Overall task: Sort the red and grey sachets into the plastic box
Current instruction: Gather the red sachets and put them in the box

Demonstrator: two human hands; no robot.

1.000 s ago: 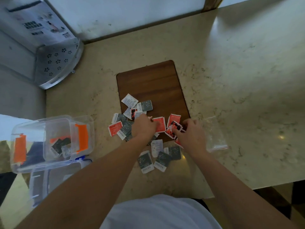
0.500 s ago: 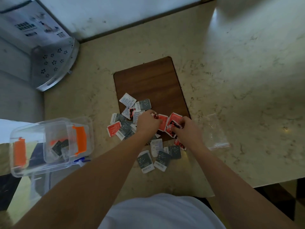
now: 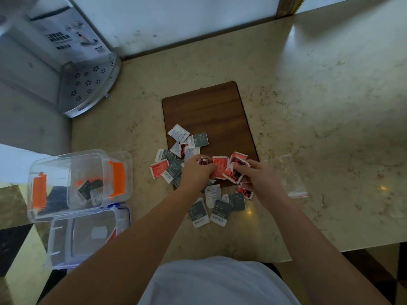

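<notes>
A pile of red sachets [image 3: 220, 167] and grey sachets [image 3: 198, 139] lies across the near end of a wooden board [image 3: 204, 108] and the counter in front of it. More grey sachets [image 3: 221, 211] lie nearest me. My left hand [image 3: 195, 172] rests in the middle of the pile, fingers curled around a small red sachet [image 3: 202, 161]. Just to its right, my right hand [image 3: 261, 182] pinches a bunch of red sachets [image 3: 234, 171]. The clear plastic box [image 3: 55, 164] with orange clips stands open at the left, with a few grey and red sachets [image 3: 90, 190] inside.
A second clear box [image 3: 88, 236] with blue clips sits below the first. An empty clear plastic bag [image 3: 288, 175] lies right of my right hand. A white perforated tray [image 3: 88, 84] and a cardboard carton [image 3: 66, 34] stand at the back left. The counter edge runs close to my body.
Both hands stay in the pile. My left hand has closed on a small red sachet, and my right hand has gathered the red ones tighter.
</notes>
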